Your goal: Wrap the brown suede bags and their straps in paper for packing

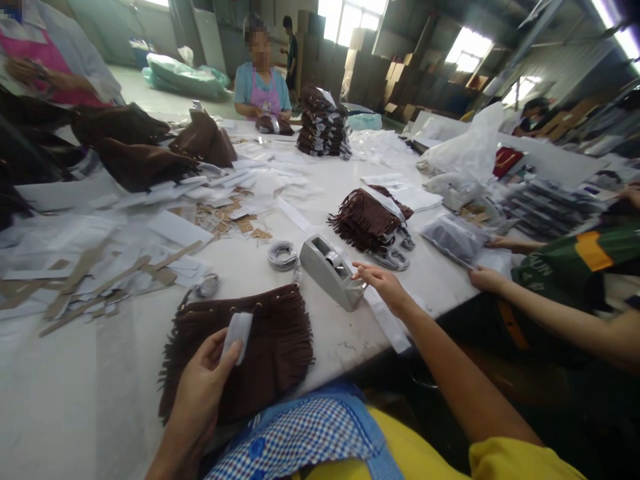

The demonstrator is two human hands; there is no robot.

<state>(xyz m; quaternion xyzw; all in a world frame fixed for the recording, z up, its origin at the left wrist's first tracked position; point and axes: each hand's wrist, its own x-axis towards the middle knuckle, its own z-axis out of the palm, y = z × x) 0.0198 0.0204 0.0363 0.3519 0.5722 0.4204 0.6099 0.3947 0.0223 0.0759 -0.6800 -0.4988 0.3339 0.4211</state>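
A dark brown fringed bag (270, 347) lies flat at the table's front edge, with small metal eyelets along its top. Over it, my left hand (205, 380) pinches a small white wrapped strip (239, 333) between thumb and fingers. Right of the bag stands a grey tape dispenser (325, 270). At its front end, the fingertips of my right hand (383, 283) touch the tape end, thumb and index close together. A wrapped coil of strap (283, 255) rests behind the bag, left of the dispenser.
Brown fringed bags (367, 220) are stacked behind the dispenser. Paper and cardboard scraps (100, 267) cover the left side. Brown bags (135, 147) pile up at back left. At right, a co-worker's hands (490, 277) hold a plastic-wrapped package (455, 239). Another person (263, 87) stands across the table.
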